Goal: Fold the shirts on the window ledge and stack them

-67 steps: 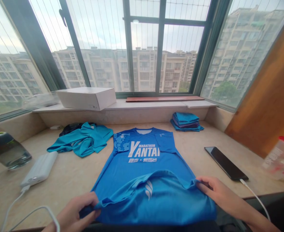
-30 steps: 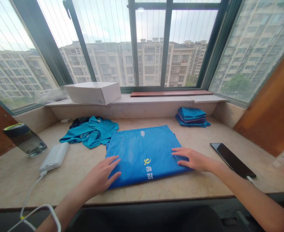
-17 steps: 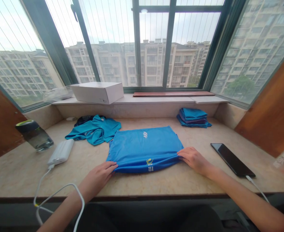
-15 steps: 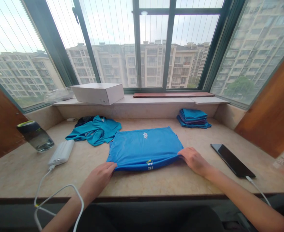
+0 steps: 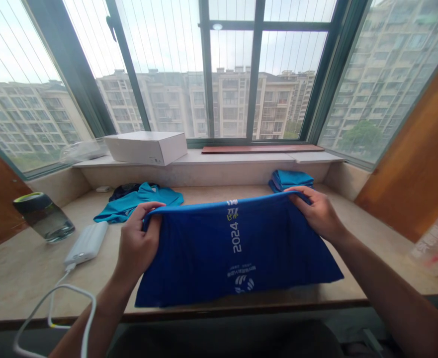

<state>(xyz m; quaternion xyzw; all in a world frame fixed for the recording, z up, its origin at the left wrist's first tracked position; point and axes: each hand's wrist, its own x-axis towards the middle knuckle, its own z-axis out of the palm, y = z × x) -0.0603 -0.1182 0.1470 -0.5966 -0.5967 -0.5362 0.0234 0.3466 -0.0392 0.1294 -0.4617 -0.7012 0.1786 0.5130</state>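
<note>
Tabletop (image 5: 17, 273) in pale stone, spread beneath and beyond both hands, with several lots of cloth on or above it. Largest of these: a printed blue garment (image 5: 204, 253), raised between left hand (image 5: 139, 236) and right hand (image 5: 317, 211) over the near edge; contact between its lower edge and the surface impossible to tell. Beyond the left hand, a crumpled teal garment (image 5: 129, 206), beside a dark cloth (image 5: 124, 190). Just beyond the right hand and partly hidden by it, a small folded stack (image 5: 293, 178) in blue.

Folding, by the look of it, partway along: the stack apparently done; the blue garment down to one broad panel, no sleeves showing, probably with more folds left to reach the stack's size; the teal garment apparently not begun; the dark cloth too obscured to judge.

Left hand closed on the panel's upper left corner, right hand likewise on the upper right, both thumbs on the near side.

Between the hands, a wide deep-blue sheet, broader toward the bottom, fairly taut along a brighter upper edge. Down its middle, a column of print: "2024" in white, turned sideways; below, small pale lettering and a curved white emblem; near the top, a fleck of yellow-green.
</note>
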